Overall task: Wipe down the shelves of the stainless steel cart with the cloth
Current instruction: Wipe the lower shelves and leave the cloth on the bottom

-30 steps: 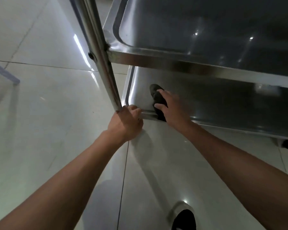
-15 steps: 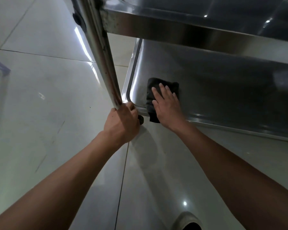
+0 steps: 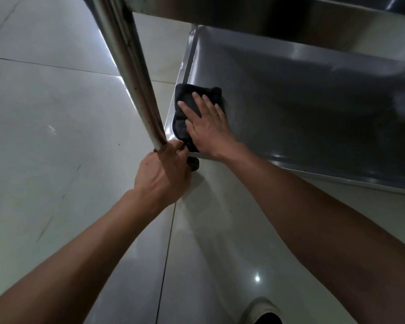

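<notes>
A dark cloth (image 3: 185,101) lies spread in the near left corner of the cart's bottom shelf (image 3: 302,108). My right hand (image 3: 208,127) presses flat on the cloth with straight, spread fingers. My left hand (image 3: 164,176) grips the foot of the cart's upright steel post (image 3: 126,61) at that same corner. The underside of the shelf above (image 3: 278,17) overhangs the top of the view and hides the back of the bottom shelf.
A black caster wheel (image 3: 193,163) sits under the corner, just right of my left hand. Glossy pale floor tiles (image 3: 56,136) surround the cart. The tip of a shoe (image 3: 264,312) shows at the bottom edge.
My right hand has flattened and slid the cloth farther into the bottom shelf. The view has dropped closer to that shelf. My left hand stays on the post.
</notes>
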`<state>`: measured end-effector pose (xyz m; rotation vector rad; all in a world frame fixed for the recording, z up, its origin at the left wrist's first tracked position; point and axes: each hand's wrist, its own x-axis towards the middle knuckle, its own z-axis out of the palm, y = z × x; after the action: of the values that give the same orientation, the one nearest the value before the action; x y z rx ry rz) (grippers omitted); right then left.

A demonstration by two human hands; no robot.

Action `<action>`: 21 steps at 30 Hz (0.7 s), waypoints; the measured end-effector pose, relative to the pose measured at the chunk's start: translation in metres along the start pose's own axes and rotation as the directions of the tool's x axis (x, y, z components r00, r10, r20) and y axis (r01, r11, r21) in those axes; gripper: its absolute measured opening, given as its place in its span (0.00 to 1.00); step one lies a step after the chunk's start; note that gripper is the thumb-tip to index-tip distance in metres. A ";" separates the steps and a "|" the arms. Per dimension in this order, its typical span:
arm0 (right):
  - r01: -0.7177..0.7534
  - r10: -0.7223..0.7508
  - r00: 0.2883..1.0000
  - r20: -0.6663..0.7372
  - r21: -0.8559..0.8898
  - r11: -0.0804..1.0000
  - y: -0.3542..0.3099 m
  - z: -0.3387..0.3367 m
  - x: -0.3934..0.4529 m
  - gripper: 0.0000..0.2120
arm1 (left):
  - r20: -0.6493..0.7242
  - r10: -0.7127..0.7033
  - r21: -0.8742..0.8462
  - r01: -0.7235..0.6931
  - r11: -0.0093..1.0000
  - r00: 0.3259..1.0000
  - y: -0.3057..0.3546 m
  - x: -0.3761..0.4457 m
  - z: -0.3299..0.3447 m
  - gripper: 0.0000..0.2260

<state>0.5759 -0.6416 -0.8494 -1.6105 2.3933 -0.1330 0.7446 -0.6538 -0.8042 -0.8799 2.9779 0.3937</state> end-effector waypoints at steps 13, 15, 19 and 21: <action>-0.240 0.250 0.960 -0.127 0.090 0.967 0.130 -0.009 -0.083 0.24 | -0.005 0.185 0.064 -0.184 0.981 0.983 0.093 0.045 0.026 0.14; -0.265 0.278 0.947 -0.159 0.095 0.959 0.155 -0.010 -0.101 0.24 | 0.031 0.207 0.052 -0.208 0.977 0.978 0.115 0.056 0.032 0.15; -0.330 0.345 0.920 -0.189 0.107 0.938 0.200 -0.013 -0.140 0.24 | 0.074 0.248 0.049 -0.252 0.967 0.966 0.156 0.071 0.046 0.16; -0.371 0.388 0.898 -0.207 0.121 0.921 0.222 -0.016 -0.159 0.25 | 0.095 0.259 0.041 -0.263 0.964 0.961 0.172 0.077 0.052 0.16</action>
<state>0.4293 -0.4109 -0.8569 -1.1141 2.7869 -0.3484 0.5843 -0.5429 -0.8198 -0.4513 3.0110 0.3446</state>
